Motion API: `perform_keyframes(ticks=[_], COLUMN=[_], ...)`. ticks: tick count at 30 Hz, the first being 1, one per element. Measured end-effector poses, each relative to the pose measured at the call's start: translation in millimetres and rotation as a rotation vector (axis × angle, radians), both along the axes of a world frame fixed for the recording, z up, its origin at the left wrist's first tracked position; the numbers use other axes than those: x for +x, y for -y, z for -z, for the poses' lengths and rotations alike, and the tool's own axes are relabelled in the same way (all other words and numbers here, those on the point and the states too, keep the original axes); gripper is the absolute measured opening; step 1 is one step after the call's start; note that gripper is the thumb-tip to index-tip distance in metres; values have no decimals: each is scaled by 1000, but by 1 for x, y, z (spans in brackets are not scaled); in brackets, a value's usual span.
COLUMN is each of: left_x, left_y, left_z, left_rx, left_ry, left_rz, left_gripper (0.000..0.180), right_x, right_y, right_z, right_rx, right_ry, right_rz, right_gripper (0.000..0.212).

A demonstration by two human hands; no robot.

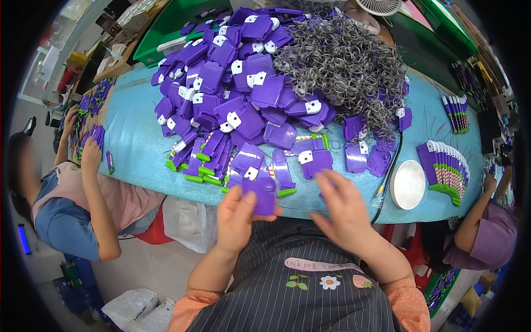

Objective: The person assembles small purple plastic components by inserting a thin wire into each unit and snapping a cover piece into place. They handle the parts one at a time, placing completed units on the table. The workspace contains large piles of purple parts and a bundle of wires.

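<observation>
Near the table's front edge, my left hand (pixel 233 216) grips a flat purple plastic shell (pixel 264 200) between thumb and fingers. My right hand (pixel 351 213) hovers a little to its right, thumb and fingers apart, slightly blurred; I see nothing held in it. Just beyond it lies a purple shell with a white tab (pixel 316 163). Several slim purple pieces with green ends (pixel 207 160) lie beyond my left hand. Behind them rises a large heap of purple shells (pixel 221 83), many with white corner pieces. A tangled pile of grey wire rings (pixel 345 61) adjoins the heap on the right.
A round white dish (pixel 407 185) stands to the right on the blue tabletop (pixel 133 144), beside a black cable (pixel 391 171). Farther right lies a fanned row of purple, white and green pieces (pixel 445 169). Co-workers sit at left (pixel 77 210) and right (pixel 484 238).
</observation>
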State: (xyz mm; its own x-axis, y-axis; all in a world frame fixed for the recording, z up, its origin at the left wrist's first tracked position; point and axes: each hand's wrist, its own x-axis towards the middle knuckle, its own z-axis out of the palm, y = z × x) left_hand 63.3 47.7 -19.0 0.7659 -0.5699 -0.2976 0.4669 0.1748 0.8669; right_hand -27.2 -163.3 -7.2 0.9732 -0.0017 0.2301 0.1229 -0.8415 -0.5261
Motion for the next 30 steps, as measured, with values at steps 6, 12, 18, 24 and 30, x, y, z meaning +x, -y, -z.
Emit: perform_keyframes(ticks=[6, 12, 18, 24, 30], left_x=[-1, -4, -33, -34, -49], left_y=[3, 13, 59, 48, 42], left_z=[22, 22, 6, -5, 6], left_rx=[59, 88, -329, -160, 64], left_ry=[1, 27, -82, -136, -182], left_rz=[-91, 4, -29, 199, 594], left_gripper=[31, 33, 33, 32, 35], right_x=[33, -16, -50, -54, -12], right_y=[-35, 20, 2, 16, 32], right_z=[30, -4, 10, 19, -3], right_rx=[-206, 845, 1674, 1509, 1379], right_ry=[-6, -228, -338, -398, -201], right_rz=[-225, -130, -60, -94, 279], right_gripper=[48, 30, 36, 40, 35])
